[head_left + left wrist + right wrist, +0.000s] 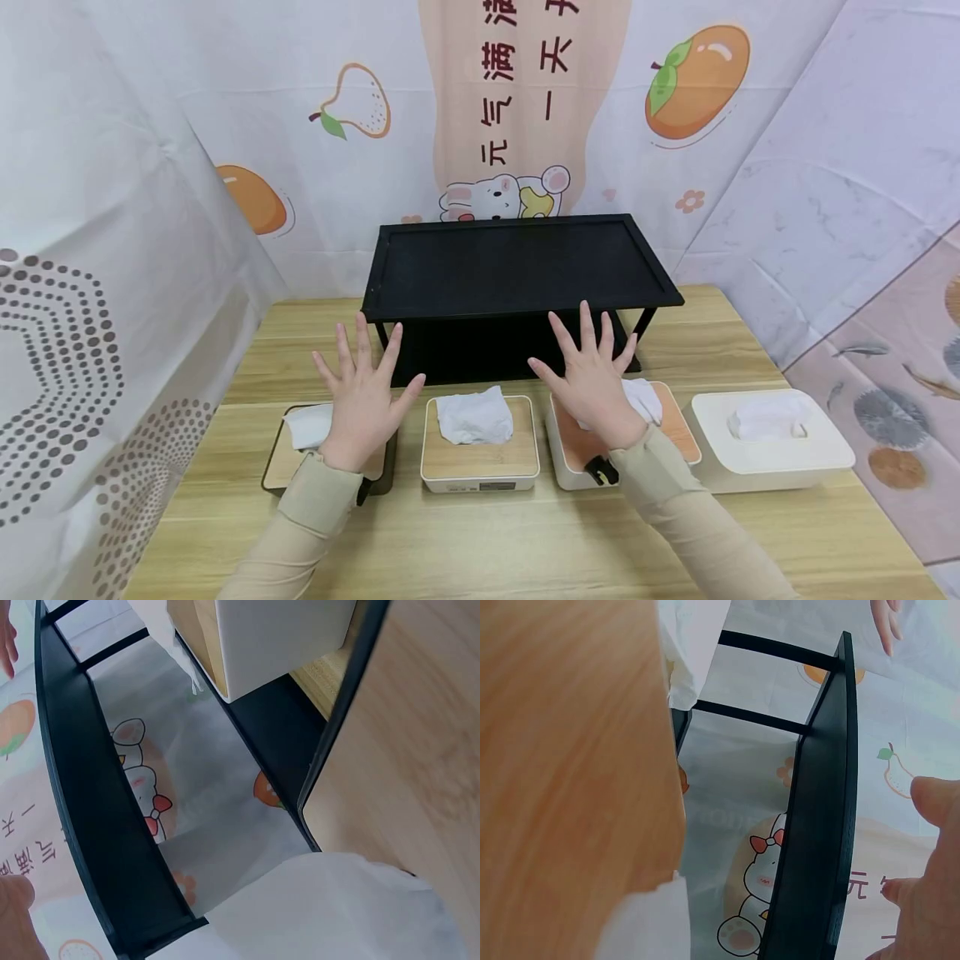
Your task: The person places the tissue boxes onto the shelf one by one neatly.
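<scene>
My left hand [363, 404] is held up with its fingers spread, over a dark-sided tissue box [281, 468] with a light wood lid. Fingers of my right hand [594, 385] are likewise spread wide, above a white tissue box [678, 429] with an orange-toned wood lid. Neither hand holds anything. Between them stands a white tissue box with a pale wood lid [480, 460], a crumpled white tissue [476, 417] poking out. Parts of the left hand [13, 922] and right hand [930, 900] show at the edges of their wrist views.
Behind the boxes stands a black two-tier shelf [517, 267], its upper tier bare. An all-white tissue box [813, 458] sits at the right of the wood-grain table [465, 550]. A printed curtain [285, 50] hangs behind and along both sides.
</scene>
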Motion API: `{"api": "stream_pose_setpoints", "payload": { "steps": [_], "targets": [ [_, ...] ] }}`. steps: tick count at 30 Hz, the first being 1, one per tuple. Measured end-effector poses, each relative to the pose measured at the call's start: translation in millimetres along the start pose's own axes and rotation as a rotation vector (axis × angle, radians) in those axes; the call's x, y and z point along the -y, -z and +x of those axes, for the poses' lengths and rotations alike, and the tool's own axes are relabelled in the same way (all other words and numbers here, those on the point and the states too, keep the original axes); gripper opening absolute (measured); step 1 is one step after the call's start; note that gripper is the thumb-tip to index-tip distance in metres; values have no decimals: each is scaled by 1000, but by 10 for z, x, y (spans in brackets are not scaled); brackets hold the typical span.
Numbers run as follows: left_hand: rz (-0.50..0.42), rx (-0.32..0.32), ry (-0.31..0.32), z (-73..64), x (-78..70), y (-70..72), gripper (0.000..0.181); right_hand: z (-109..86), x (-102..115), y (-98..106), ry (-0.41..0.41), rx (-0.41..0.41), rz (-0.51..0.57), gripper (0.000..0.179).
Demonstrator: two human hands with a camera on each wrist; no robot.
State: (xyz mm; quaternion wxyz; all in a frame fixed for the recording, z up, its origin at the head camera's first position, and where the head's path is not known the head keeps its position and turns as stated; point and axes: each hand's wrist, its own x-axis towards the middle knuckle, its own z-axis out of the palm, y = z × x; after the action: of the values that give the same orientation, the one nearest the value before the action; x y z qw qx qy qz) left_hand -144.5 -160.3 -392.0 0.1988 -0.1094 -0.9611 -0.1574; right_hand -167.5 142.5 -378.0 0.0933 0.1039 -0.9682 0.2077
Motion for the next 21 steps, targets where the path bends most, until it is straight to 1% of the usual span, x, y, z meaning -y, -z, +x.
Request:
{"api": "stream_pose_setpoints", "payload": {
  "steps": [6,13,21],
  "targets": [
    [-5,10,4,-15,2,7,78,-22,0,16,3,-7,2,75],
    [-1,6,0,-17,8,40,77,-43,23,59,7,-9,6,75],
    [10,25,4,-10,27,90,75,-24,148,87,23,-9,22,75]
  ]
}}
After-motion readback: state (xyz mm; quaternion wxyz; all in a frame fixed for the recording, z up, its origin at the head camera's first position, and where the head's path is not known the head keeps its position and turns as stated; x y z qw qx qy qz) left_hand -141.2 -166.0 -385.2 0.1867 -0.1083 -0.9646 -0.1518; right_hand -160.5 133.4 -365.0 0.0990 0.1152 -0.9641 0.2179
